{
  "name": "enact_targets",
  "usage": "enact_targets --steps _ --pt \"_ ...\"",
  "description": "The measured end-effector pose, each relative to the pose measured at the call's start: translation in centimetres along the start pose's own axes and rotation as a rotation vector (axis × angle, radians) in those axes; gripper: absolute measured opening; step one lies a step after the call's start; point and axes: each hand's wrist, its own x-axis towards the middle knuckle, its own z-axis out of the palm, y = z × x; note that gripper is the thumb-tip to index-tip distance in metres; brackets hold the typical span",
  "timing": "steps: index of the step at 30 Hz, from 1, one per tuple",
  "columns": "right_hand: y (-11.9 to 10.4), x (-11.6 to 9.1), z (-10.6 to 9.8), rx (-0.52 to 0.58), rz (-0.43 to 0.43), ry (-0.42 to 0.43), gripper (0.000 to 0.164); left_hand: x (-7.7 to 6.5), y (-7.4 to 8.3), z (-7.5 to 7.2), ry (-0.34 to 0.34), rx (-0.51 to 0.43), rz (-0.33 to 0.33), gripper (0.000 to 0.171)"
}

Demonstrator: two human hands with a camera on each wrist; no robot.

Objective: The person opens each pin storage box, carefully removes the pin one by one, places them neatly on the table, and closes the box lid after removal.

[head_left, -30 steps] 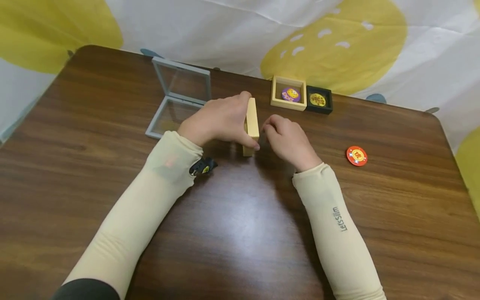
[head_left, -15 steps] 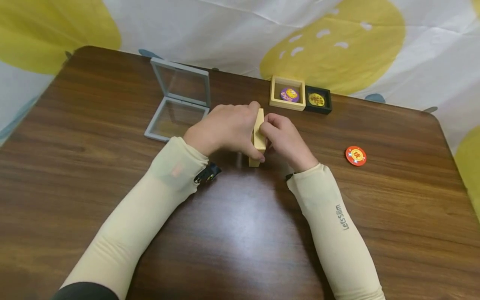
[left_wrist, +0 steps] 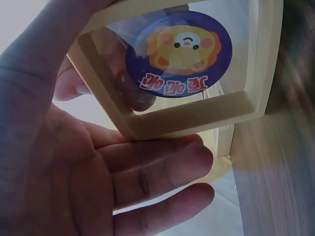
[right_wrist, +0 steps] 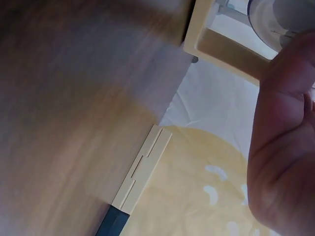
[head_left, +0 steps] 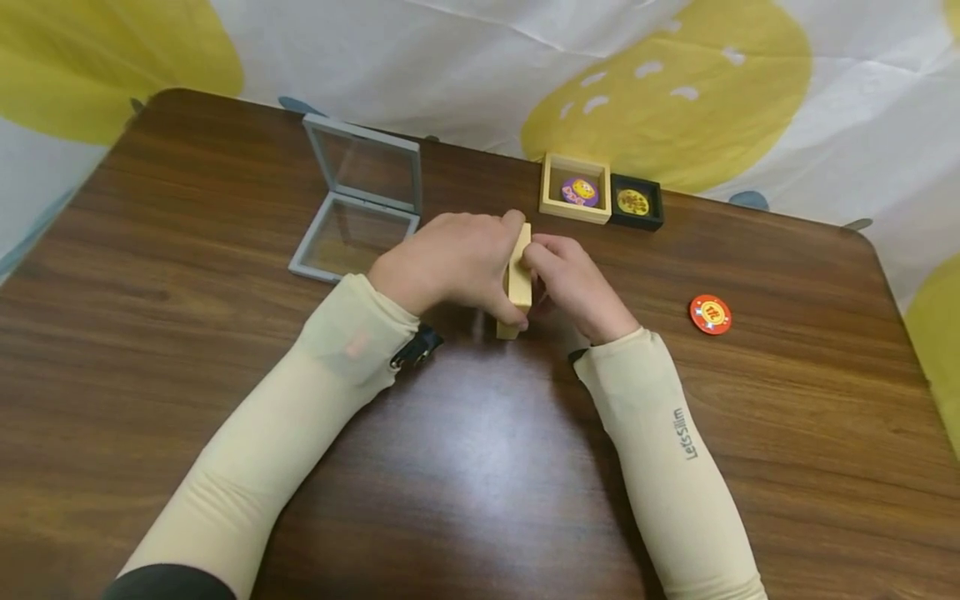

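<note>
One sleeve (head_left: 678, 446) reads "Let'sSlim"; the left hand (head_left: 453, 262) grips a frame (head_left: 519, 287).

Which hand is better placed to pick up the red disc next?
The right hand, probably: the red disc lies nearer to it, while the left hand grips the pale frame. It is also at the pale frame, so would first need to come away.

Room of unclear kind: a brown wood-grain table (head_left: 480, 492) set against a hanging white cloth (head_left: 450, 75) with yellow print.
</note>
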Motion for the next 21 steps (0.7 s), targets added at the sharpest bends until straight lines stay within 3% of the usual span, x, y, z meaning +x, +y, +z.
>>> enact_targets --steps 13,21 --pt "-0.01 -0.36 -0.54 0.000 0.029 -0.124 0.017 -0.02 0.38 0.11 -0.018 0.003 0.001 0.080" --pt "-0.10 -0.43 -0.69 0.004 0.036 -0.117 0.015 -0.45 0.53 -0.07 -0.009 0.000 -0.005 0.074"
